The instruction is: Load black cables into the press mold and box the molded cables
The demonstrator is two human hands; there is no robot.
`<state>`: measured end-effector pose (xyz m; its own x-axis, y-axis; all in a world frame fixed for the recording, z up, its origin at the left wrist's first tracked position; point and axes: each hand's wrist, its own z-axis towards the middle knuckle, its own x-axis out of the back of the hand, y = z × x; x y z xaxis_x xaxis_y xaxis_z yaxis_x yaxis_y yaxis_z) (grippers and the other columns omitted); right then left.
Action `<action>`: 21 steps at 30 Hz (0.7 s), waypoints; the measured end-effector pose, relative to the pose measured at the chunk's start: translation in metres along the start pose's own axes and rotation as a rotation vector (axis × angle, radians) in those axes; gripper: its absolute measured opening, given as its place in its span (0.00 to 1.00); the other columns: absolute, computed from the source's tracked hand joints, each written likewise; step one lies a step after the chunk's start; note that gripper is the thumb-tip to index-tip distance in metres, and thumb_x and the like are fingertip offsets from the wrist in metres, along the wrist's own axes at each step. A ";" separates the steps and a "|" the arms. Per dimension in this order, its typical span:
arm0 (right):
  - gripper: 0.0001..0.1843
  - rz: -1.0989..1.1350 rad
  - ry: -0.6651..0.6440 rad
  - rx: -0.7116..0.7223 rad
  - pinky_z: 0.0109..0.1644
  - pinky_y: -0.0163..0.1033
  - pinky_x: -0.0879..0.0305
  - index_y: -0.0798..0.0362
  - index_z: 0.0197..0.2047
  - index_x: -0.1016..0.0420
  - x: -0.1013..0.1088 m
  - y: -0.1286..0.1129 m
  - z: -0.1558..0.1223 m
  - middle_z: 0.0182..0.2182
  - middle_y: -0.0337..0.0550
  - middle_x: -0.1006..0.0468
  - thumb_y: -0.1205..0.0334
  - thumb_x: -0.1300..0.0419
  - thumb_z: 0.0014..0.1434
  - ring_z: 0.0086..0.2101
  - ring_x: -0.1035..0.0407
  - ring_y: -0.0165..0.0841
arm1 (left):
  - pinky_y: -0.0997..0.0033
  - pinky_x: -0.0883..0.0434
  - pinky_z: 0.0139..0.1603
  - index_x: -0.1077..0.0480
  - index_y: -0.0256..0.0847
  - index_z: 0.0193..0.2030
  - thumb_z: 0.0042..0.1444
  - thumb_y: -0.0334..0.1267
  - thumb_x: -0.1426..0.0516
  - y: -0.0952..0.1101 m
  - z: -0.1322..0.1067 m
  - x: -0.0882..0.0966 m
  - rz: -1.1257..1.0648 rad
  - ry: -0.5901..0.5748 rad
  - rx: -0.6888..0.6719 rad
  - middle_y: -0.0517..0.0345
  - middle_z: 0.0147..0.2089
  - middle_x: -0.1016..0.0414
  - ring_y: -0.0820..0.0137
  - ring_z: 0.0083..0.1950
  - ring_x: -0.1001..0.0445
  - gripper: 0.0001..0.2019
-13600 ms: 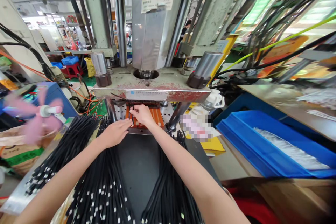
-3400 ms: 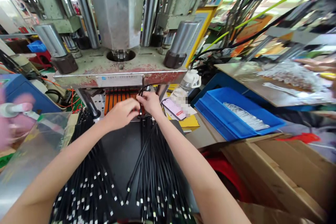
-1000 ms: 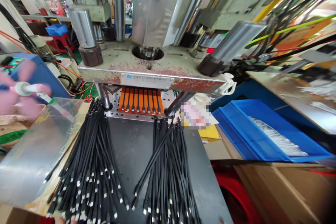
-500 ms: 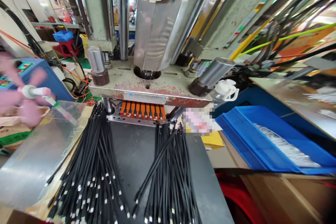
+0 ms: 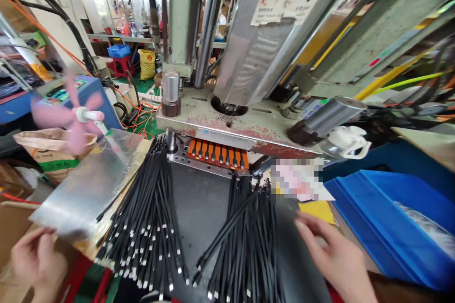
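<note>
My left hand [image 5: 39, 260] is at the lower left, beside the near corner of a shiny metal sheet [image 5: 88, 184]. Its fingers are loosely bent and apart, and nothing shows in them. At the lower right, my right hand [image 5: 334, 253] hovers by the edge of the dark work table [image 5: 199, 203], thumb and forefinger apart, holding nothing visible. Between the hands lie two bundles of black cables, a left bundle [image 5: 142, 218] and a right bundle [image 5: 249, 241], with small metal plug ends. Behind them, several black cable ends sit across an orange block [image 5: 217, 154] in the press [image 5: 227, 125].
A pink fan [image 5: 81, 113] spins at the left, above an open paper sack [image 5: 55, 151]. Blue trays [image 5: 377, 222] with white items stand at the right. A white-lidded clear jug [image 5: 346, 142] is beside the press. Steel columns rise around the press plate.
Both my hands have come into view, one at each lower side. My view has turned left, so the press and cables appear further right. The cable bundles look unmoved on the table.
</note>
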<state>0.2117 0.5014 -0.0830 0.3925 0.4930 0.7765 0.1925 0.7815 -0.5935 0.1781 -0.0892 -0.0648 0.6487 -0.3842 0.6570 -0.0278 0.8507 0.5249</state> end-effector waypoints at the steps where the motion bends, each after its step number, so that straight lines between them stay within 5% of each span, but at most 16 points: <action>1: 0.16 0.068 -0.063 0.080 0.33 0.43 0.27 0.45 0.43 0.25 -0.011 -0.022 0.019 0.34 0.45 0.20 0.46 0.45 0.58 0.31 0.25 0.39 | 0.66 0.30 0.32 0.33 0.50 0.43 0.58 0.38 0.51 0.024 0.010 0.001 -0.021 -0.009 -0.091 0.66 0.31 0.27 0.65 0.35 0.27 0.09; 4: 0.15 0.185 -0.317 0.372 0.42 0.42 0.27 0.48 0.45 0.25 -0.048 -0.105 0.063 0.39 0.47 0.20 0.53 0.47 0.61 0.36 0.24 0.37 | 0.68 0.29 0.43 0.31 0.45 0.47 0.61 0.36 0.49 0.109 0.023 -0.011 -0.170 -0.627 -0.639 0.59 0.41 0.24 0.68 0.42 0.26 0.10; 6: 0.14 0.192 -0.467 0.553 0.48 0.44 0.29 0.51 0.47 0.25 -0.073 -0.156 0.081 0.43 0.49 0.21 0.58 0.46 0.61 0.41 0.25 0.38 | 0.65 0.33 0.51 0.31 0.45 0.51 0.62 0.38 0.48 0.157 0.019 -0.029 -0.176 -0.915 -0.947 0.56 0.45 0.24 0.68 0.47 0.27 0.11; 10: 0.15 0.222 -0.562 0.648 0.55 0.47 0.33 0.55 0.49 0.26 -0.105 -0.206 0.103 0.47 0.51 0.22 0.65 0.44 0.59 0.47 0.27 0.40 | 0.63 0.38 0.52 0.30 0.40 0.44 0.60 0.47 0.44 0.196 -0.003 -0.066 -0.090 -1.041 -1.282 0.55 0.43 0.25 0.65 0.47 0.29 0.13; 16: 0.18 0.457 -0.257 0.522 0.50 0.42 0.30 0.51 0.55 0.30 -0.081 -0.180 0.102 0.48 0.48 0.22 0.58 0.46 0.63 0.44 0.25 0.35 | 0.62 0.39 0.47 0.30 0.40 0.27 0.57 0.45 0.41 0.171 -0.003 -0.070 -0.053 -1.106 -1.315 0.60 0.29 0.28 0.67 0.37 0.31 0.12; 21: 0.16 -0.055 -0.506 0.471 0.38 0.40 0.31 0.48 0.42 0.23 -0.045 -0.115 0.065 0.34 0.46 0.20 0.52 0.49 0.63 0.34 0.24 0.38 | 0.68 0.37 0.52 0.28 0.42 0.33 0.58 0.42 0.41 0.165 0.023 -0.059 -0.307 -1.229 -1.140 0.59 0.34 0.26 0.71 0.40 0.29 0.07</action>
<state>0.1138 0.4140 -0.0361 -0.0969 0.4761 0.8740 -0.2560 0.8367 -0.4841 0.1178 0.0656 -0.0040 -0.4150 -0.1358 0.8996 0.8499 0.2949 0.4366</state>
